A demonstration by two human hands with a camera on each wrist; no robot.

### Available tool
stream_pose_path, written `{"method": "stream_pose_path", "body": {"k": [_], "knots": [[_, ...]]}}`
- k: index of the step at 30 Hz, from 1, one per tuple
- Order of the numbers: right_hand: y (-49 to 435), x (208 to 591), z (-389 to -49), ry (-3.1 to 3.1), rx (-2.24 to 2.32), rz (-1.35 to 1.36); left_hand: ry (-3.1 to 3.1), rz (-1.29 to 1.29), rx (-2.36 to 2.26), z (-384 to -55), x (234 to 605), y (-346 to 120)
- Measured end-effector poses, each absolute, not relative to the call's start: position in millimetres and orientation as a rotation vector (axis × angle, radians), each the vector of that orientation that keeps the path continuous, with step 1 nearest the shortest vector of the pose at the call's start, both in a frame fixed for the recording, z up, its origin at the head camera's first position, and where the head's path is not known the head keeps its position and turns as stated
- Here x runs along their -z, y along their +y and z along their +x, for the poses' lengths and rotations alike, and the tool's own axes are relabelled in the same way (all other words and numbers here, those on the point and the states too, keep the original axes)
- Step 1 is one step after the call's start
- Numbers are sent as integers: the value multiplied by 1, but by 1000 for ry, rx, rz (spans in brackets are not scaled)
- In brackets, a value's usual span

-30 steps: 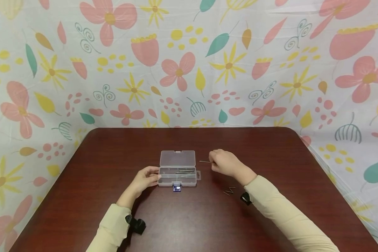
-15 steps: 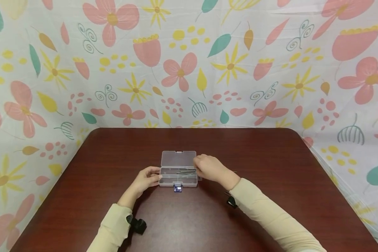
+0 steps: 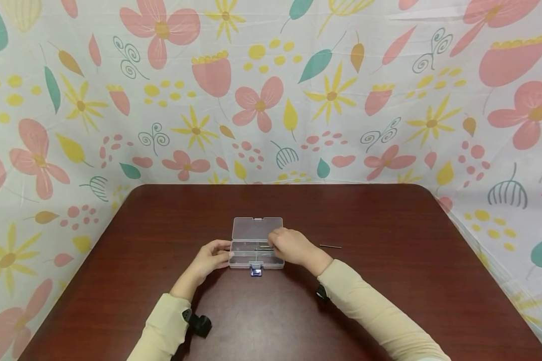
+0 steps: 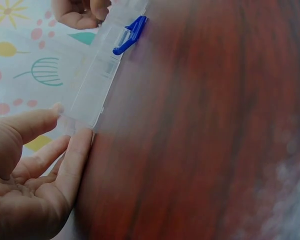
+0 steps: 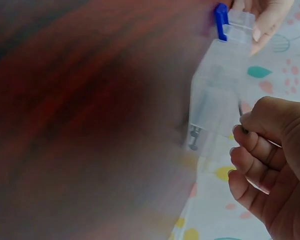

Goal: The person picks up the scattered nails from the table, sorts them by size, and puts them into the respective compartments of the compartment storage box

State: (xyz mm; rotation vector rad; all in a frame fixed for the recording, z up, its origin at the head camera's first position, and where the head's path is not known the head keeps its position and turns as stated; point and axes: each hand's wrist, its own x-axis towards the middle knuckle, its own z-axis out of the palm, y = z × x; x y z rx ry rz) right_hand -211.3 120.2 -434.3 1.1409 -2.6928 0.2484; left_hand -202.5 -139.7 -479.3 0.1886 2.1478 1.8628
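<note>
A clear plastic compartment box lies on the table with its lid flipped back and its blue latch hanging down in front. My left hand holds the box's left end between thumb and fingers. Over the right part of the back compartment is my right hand. Its thumb and index finger pinch a thin dark nail, mostly hidden by the fingertips. Inside that compartment lie several metal nails, partly covered by the right hand in the head view.
One loose nail lies on the dark red wooden table to the right of my right hand. Behind the table hangs a flower-patterned cloth. Each wrist carries a small black camera.
My right hand has moved left with the nail, from beside the box to over its back compartment. The right sleeve now covers the loose nails near it. The left hand stays put.
</note>
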Motion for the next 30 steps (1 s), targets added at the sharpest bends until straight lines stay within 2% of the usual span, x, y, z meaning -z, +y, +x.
{"method": "stream_pose_path", "body": {"k": [15,30], "knots": [[132,435,-201,-2636,-270,1118,2144,172,-1862,-203,479,-139],[174,423,-188,-2663,-241,1000,2151,182,-1853,-201,479,-139]]}}
